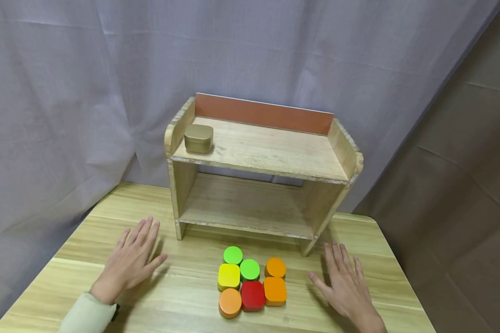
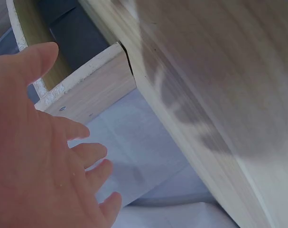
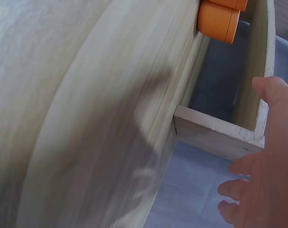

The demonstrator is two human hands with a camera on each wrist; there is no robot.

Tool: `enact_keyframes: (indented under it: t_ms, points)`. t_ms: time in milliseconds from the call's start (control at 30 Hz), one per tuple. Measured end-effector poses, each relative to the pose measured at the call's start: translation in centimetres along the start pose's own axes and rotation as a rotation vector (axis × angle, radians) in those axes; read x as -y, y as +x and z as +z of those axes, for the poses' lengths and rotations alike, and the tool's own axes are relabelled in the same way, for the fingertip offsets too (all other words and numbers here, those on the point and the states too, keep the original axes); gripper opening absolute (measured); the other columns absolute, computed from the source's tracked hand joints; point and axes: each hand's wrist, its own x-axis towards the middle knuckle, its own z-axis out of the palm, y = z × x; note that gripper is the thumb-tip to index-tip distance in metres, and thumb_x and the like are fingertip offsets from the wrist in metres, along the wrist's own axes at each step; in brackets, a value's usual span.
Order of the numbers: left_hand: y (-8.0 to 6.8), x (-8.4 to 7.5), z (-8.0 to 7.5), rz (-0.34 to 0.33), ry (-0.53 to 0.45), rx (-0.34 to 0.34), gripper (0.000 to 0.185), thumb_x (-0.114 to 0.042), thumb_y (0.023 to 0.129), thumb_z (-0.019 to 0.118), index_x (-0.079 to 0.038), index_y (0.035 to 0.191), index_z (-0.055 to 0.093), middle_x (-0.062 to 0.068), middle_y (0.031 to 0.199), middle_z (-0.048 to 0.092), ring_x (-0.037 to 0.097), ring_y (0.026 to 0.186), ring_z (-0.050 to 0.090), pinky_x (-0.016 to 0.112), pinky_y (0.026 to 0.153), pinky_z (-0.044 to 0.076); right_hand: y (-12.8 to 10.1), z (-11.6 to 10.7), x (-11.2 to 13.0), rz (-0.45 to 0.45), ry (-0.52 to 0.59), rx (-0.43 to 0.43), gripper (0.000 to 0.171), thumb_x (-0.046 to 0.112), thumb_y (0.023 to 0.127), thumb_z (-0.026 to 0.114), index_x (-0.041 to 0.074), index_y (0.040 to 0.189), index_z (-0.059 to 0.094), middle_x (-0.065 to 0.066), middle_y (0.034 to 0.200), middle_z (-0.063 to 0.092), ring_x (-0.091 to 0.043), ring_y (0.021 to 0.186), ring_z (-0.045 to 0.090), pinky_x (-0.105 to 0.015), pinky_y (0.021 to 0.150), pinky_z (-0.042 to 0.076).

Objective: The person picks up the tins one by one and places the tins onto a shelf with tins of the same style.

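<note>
No legible text, label, brand, number or sign on any visible surface

On the table, bare wood lies open between the left hand, the right hand and the cluster of coloured tins near the front edge, while the wooden shelf blocks the back, its top free except for the gold tin at its left end.
</note>
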Motion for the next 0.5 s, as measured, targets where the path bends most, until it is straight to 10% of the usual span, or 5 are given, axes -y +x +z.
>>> enact_keyframes:
  t_ms: [233, 500]
  points:
    - [0.4, 0.0, -0.6, 0.013, -0.003, 0.011, 0.089, -0.05, 0.102, 0.059, 0.004, 0.164, 0.027, 0.027, 0.171, 0.028, 0.046, 0.158, 0.029, 0.068, 0.127, 0.024, -0.2, -0.3, -0.2, -0.009, 0.005, 0.009, 0.094, 0.06, 0.104, 0.051, 0.003, 0.169, 0.016, -0.027, 0.175, 0.014, -0.048, 0.162, 0.017, -0.057, 0.132, -0.018]
    - [1.0, 0.3, -2.6, 0.035, 0.013, -0.004, 0.09, -0.04, 0.1, 0.062, 0.007, 0.164, 0.021, 0.028, 0.172, 0.025, 0.047, 0.158, 0.028, 0.064, 0.13, 0.023, -0.6, -1.2, 0.0, -0.069, 0.043, -0.032, 0.087, 0.05, 0.101, 0.064, -0.001, 0.164, 0.032, -0.027, 0.172, 0.026, -0.049, 0.158, 0.027, -0.073, 0.128, 0.017]
